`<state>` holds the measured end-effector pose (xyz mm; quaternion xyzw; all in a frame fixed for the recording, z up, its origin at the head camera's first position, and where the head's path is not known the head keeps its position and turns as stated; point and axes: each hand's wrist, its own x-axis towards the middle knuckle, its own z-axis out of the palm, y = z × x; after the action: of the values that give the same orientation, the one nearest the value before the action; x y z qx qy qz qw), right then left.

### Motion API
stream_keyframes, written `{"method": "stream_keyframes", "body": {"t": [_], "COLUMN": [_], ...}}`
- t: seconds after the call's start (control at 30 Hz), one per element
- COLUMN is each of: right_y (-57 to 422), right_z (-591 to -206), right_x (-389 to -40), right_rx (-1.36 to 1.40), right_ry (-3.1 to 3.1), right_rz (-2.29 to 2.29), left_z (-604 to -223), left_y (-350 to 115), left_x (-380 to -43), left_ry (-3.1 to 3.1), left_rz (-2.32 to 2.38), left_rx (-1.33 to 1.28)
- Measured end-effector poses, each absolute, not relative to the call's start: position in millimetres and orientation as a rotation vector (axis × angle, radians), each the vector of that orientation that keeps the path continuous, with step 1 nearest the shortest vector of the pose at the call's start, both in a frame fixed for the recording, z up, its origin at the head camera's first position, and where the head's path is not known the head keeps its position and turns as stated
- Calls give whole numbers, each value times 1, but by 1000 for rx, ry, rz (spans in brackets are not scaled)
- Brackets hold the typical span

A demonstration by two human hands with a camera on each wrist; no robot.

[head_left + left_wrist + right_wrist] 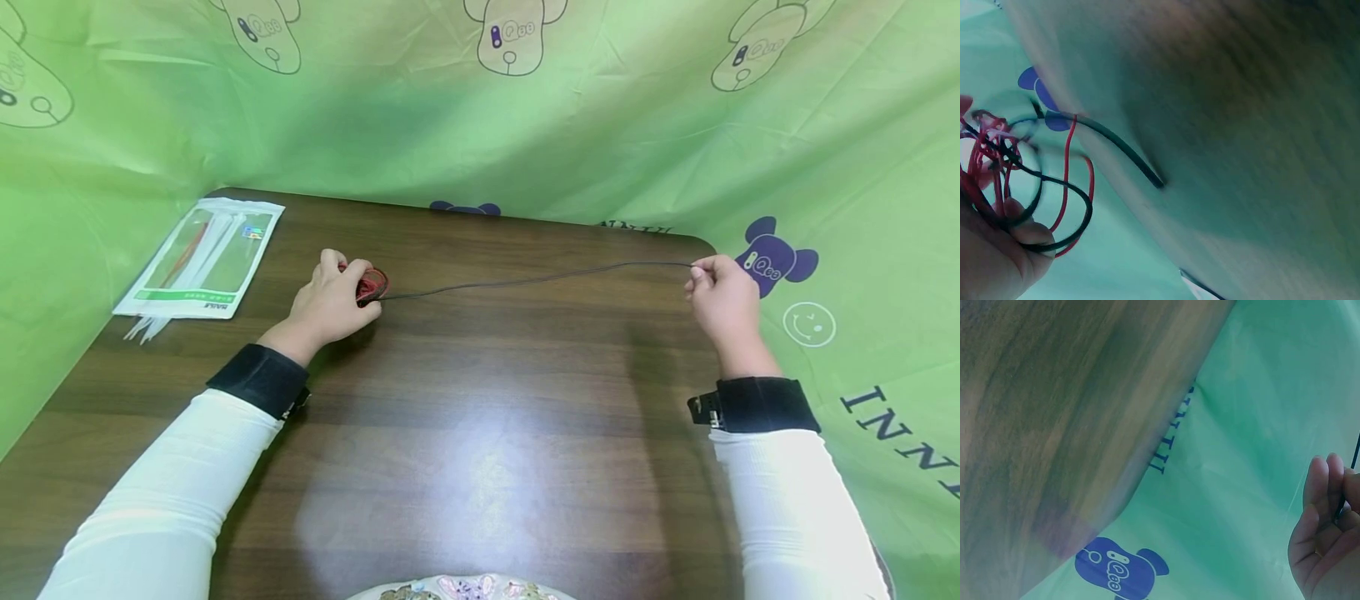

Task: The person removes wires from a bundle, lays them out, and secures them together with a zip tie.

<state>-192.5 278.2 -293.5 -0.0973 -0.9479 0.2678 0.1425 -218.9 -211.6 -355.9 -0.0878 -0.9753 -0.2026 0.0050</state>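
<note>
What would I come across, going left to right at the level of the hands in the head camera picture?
White-edged packet, left hand holding a red and black wire tangle, stretch of dark wire, right hand, printed smiley face.

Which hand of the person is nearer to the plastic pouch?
Left. The left hand is just right of the pouch, apart from it; the right hand is across the table, near its right edge.

Soft white glare on tabletop (480, 375)
</note>
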Motion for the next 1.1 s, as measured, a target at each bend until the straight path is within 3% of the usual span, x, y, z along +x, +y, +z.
{"method": "stream_keyframes", "body": {"t": [0.77,1.1], "right_y": [283,288], "right_z": [-281,-282], "right_x": [-192,-194], "right_rx": [-304,-332], "right_ry": [-2674,-2716], "right_rz": [711,742], "left_z": [-353,-359], "left_y": [-210,-217], "left_x": [-220,-220], "left_ry": [-3082,-3160], "left_rz": [-238,-356], "left_rx": [-431,-430]}}
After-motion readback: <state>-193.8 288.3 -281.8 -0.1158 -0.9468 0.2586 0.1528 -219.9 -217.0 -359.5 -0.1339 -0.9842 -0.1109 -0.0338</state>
